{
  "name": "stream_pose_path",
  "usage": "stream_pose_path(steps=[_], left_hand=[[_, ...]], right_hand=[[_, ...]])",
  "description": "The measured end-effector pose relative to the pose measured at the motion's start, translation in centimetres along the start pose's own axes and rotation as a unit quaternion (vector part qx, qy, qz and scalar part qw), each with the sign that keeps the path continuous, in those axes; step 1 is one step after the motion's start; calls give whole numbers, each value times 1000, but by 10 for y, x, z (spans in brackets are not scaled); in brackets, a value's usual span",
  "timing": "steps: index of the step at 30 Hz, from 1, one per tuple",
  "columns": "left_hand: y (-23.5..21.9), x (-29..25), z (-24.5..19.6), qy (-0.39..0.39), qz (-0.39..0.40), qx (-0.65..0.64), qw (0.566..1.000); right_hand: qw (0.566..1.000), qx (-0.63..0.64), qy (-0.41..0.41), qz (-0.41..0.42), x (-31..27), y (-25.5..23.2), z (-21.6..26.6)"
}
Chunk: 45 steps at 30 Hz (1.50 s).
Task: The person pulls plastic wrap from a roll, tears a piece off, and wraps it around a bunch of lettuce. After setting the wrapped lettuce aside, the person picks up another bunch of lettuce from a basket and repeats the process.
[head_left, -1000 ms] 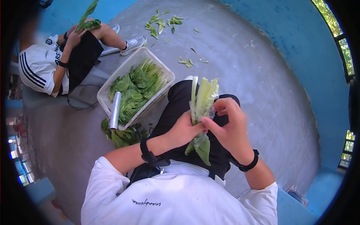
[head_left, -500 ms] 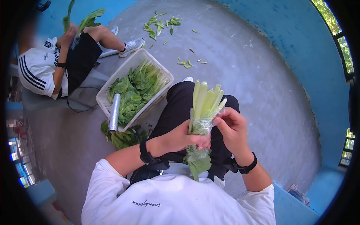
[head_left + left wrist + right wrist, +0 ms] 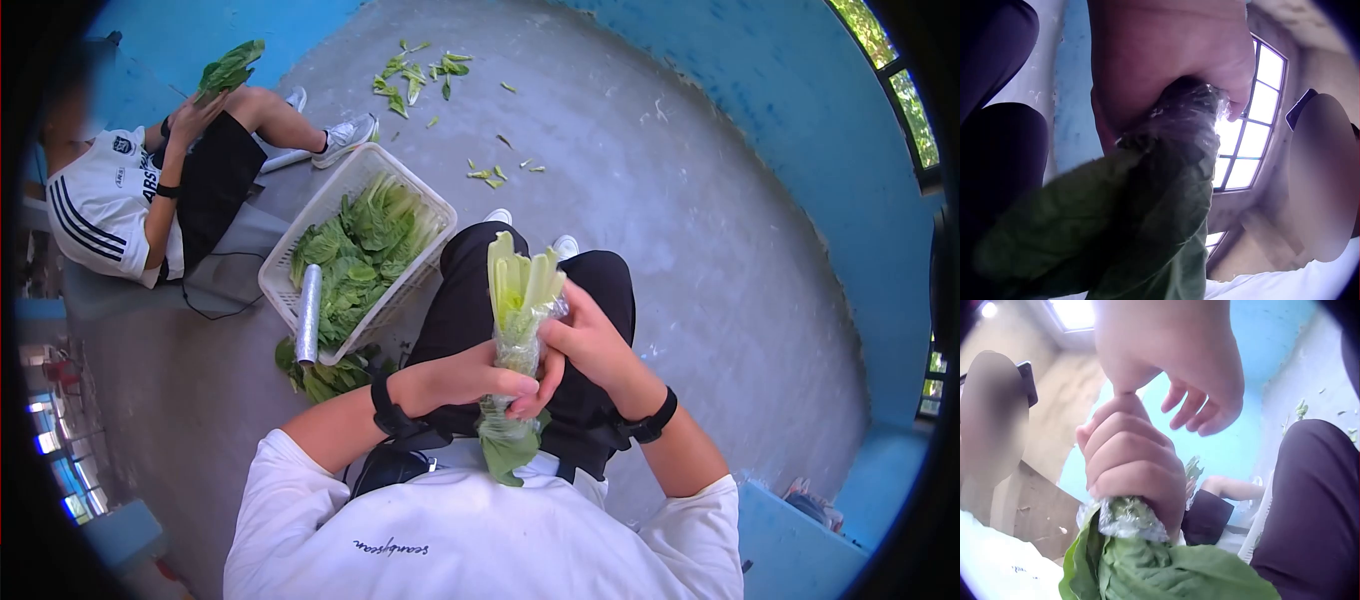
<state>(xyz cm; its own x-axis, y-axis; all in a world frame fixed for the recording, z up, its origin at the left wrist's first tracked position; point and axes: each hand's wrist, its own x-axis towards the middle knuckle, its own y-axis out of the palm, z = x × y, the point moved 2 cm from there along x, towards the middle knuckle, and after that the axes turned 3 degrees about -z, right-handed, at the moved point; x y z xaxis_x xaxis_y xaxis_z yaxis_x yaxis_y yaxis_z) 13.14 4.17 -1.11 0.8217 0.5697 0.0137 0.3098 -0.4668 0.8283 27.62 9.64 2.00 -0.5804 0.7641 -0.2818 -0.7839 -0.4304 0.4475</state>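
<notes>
A bundle of leafy greens, its pale stems (image 3: 522,285) upward and leaves (image 3: 508,450) hanging down, stands over the lap. Clear plastic film (image 3: 517,350) wraps its middle. My left hand (image 3: 485,385) grips the wrapped part; the right wrist view shows the curled fingers of that left hand (image 3: 1135,456) above the film (image 3: 1129,519). My right hand (image 3: 595,350) has its thumb against the film's upper right side, just under the bare stems. In the right wrist view the right hand's (image 3: 1175,356) other fingers hang bent and apart. Leaves (image 3: 1166,219) fill the lower left wrist view.
A white basket (image 3: 448,208) of greens stands at the left, with a shiny roll (image 3: 309,315) across its near edge. More leaves (image 3: 335,378) lie beside it. Scraps (image 3: 412,80) are scattered on the floor (image 3: 680,230). Another person (image 3: 120,210) sits at upper left, holding leaves.
The bundle has shifted slightly left and stands more upright. My right hand has moved in from the side against the film, while my left keeps its grip. The other person's hands and leaves have moved.
</notes>
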Motion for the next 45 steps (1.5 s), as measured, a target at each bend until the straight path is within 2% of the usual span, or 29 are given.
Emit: stream_pose_path(steps=[4,5,7,11,14,15,18,21,24,27,31,34,36,40,41,42,45], left_hand=[[6,3,2,-63,32,-52,996],[8,6,0,-45,11,-38,998],[13,13,-4,-8,-31,-9,999],[4,9,-10,59,-221,64,971],[2,5,-6,21,-299,131,945],[5,6,-7,12,-295,142,945],[6,4,-1,-6,-194,-25,981],[13,4,-7,-8,-159,-63,985],[11,5,-6,23,-193,-7,981],[9,7,-7,55,-246,64,966],[6,7,-3,36,-316,141,938],[4,8,1,30,-346,179,920],[3,10,6,55,-352,202,912],[7,13,0,49,-376,207,902],[8,12,-1,48,-375,189,906],[8,11,-2,47,-375,170,910],[9,7,-3,39,-286,141,947]], right_hand=[[994,-31,15,100,1,-17,-10],[992,-47,27,112,0,-23,-8],[989,-82,88,83,-7,-25,11],[994,-88,1,-61,-9,-16,26],[968,-213,-96,-90,-8,-15,24],[967,-228,-55,-95,-10,-12,27],[969,-233,-47,-65,-9,-17,28],[977,-203,-37,-46,-11,-26,19],[984,-172,-46,-15,-14,-19,25],[958,-163,-152,-181,-13,-16,21],[907,-324,-217,-157,-22,-29,26],[906,-251,-250,-233,-22,-9,34],[880,-301,-287,-228,-24,-13,34],[829,-393,-351,-188,-28,-18,32],[831,-386,-349,-195,-28,-17,32],[868,-323,-320,-200,-28,-17,29],[945,-150,-218,-194,-31,-18,22]])
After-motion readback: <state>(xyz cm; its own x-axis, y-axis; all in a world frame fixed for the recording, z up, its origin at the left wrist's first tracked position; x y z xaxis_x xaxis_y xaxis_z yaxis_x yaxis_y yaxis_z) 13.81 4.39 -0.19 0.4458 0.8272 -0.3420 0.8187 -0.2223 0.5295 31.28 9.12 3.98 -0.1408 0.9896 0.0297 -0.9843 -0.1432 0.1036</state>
